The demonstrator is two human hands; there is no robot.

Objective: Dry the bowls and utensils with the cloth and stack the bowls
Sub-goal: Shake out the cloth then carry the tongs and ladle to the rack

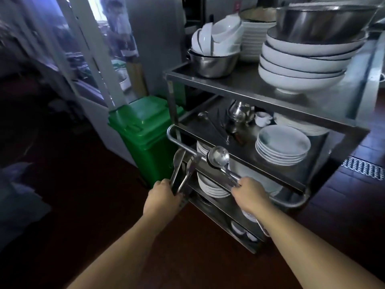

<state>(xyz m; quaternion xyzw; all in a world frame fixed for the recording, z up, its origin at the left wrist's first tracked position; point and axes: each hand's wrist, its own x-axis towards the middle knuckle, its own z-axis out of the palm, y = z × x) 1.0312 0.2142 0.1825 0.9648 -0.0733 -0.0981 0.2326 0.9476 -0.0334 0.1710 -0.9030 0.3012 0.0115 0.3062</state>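
We stand before a three-tier stainless steel trolley, its tubular push handle running along the near edge of the middle tier. Just beside its left side stands a green plastic lidded bin on the dark floor. At the right end of the top tier we see a tall stack of wide white bowls with dark rims, and a large steel mixing bowl sits on top of it. At the top tier's left corner, a smaller steel basin holds white bowls tipped on edge. On the middle tier a pile of white plates sits near the front edge, with a steel teapot behind it. More white plates lie on the lower tier. Our left hand grips a bundle of long steel utensils, fingers curled round their handles, the heads leaning against the push handle. Our right hand pinches the handle of a steel ladle, whose round bowl rests on the push handle.
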